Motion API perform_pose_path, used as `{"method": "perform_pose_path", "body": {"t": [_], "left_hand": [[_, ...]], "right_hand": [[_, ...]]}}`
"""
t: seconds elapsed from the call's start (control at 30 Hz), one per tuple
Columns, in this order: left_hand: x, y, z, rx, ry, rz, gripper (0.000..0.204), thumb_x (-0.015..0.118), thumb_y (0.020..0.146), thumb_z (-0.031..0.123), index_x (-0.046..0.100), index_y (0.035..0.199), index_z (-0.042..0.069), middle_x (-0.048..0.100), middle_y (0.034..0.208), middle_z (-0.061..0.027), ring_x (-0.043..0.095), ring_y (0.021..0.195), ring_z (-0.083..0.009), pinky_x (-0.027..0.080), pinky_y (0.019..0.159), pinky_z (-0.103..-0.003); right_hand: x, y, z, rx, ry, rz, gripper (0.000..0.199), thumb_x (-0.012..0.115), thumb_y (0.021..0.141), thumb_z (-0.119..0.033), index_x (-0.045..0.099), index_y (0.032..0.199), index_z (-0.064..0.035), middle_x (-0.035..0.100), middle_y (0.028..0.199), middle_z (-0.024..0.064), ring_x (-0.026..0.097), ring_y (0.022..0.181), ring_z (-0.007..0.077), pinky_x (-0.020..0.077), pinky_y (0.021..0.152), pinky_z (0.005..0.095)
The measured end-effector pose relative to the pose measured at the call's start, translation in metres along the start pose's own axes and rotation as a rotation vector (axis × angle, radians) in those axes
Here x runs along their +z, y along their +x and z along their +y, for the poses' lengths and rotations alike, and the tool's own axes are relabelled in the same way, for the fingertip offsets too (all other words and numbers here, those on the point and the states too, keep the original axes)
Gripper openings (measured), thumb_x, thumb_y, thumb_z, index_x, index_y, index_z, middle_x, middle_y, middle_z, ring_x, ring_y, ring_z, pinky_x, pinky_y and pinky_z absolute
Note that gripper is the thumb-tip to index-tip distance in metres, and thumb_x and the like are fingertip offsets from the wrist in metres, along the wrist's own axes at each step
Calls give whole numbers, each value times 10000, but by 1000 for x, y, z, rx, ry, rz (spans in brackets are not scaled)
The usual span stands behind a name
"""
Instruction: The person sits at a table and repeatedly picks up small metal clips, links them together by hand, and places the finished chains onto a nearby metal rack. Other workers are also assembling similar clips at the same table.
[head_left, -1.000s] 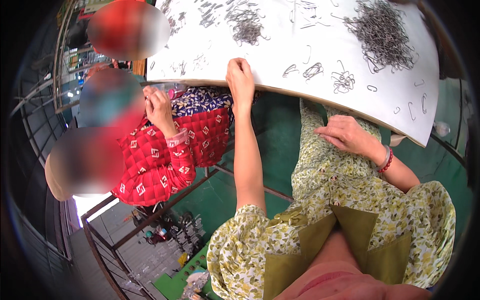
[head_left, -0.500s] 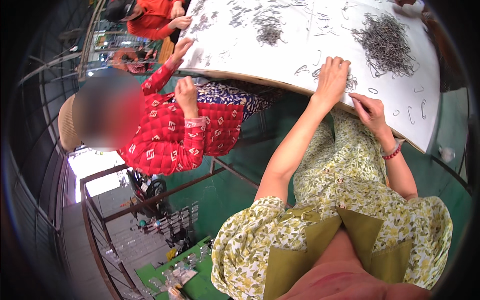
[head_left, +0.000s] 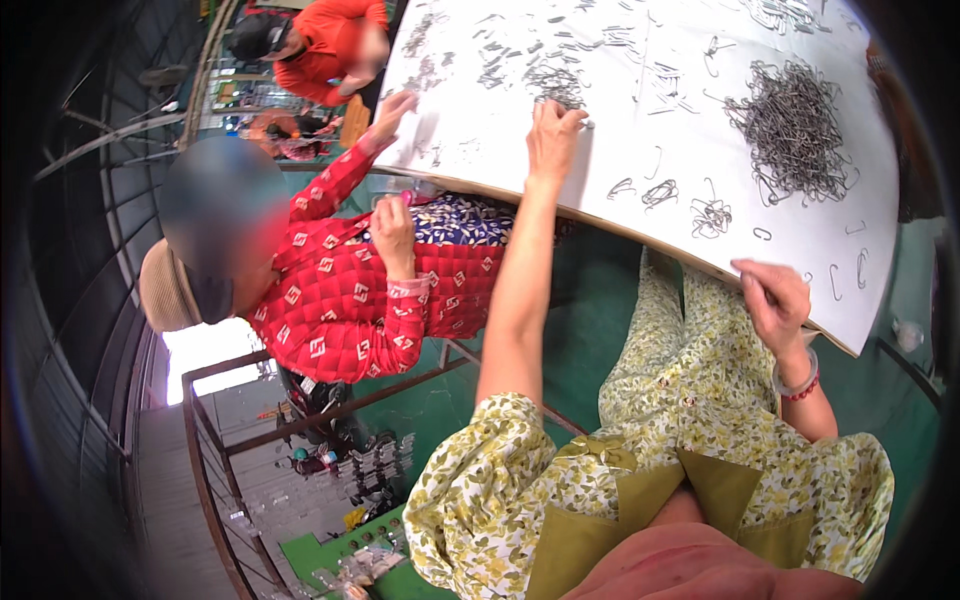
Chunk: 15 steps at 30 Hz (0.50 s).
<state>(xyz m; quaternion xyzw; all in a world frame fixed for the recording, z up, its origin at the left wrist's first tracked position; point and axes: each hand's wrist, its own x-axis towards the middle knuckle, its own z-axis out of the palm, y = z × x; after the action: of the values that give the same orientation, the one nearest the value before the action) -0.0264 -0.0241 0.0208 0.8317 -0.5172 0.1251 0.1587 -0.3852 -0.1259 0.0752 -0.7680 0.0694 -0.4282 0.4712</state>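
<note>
My left hand reaches far across the white table. Its bent fingertips touch the near side of a small heap of dark metal pieces; what they pinch, if anything, is hidden. By the table's near edge is my right hand, fingers curled and thumb close to the forefinger, and I cannot make out anything between them. Nearest to it are a small C-shaped metal piece, a cluster of bent wire hooks and a loose hook. Another cluster of hooks lies further left.
A large pile of dark wire hooks covers the table's right part. Metal strips are scattered at the back. A co-worker in red sits at my left, one hand over the table; another person in orange is beyond.
My left hand has left the hook clusters near the edge and moved left and away to the small heap. My right hand stays by the edge, and the clusters now show uncovered.
</note>
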Motion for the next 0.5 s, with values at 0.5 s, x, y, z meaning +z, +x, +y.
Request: {"method": "perform_pose_path", "body": {"t": [0.5], "left_hand": [[-26, 9, -59, -630, -702, -178, 175, 551, 922, 107, 597, 1012, -36, 668, 871, -104, 619, 700, -145, 521, 560, -291]], "right_hand": [[65, 134, 178, 109, -698, -494, 279, 603, 809, 20, 623, 1087, 2, 589, 926, 166, 576, 933, 323, 478, 834, 393]]}}
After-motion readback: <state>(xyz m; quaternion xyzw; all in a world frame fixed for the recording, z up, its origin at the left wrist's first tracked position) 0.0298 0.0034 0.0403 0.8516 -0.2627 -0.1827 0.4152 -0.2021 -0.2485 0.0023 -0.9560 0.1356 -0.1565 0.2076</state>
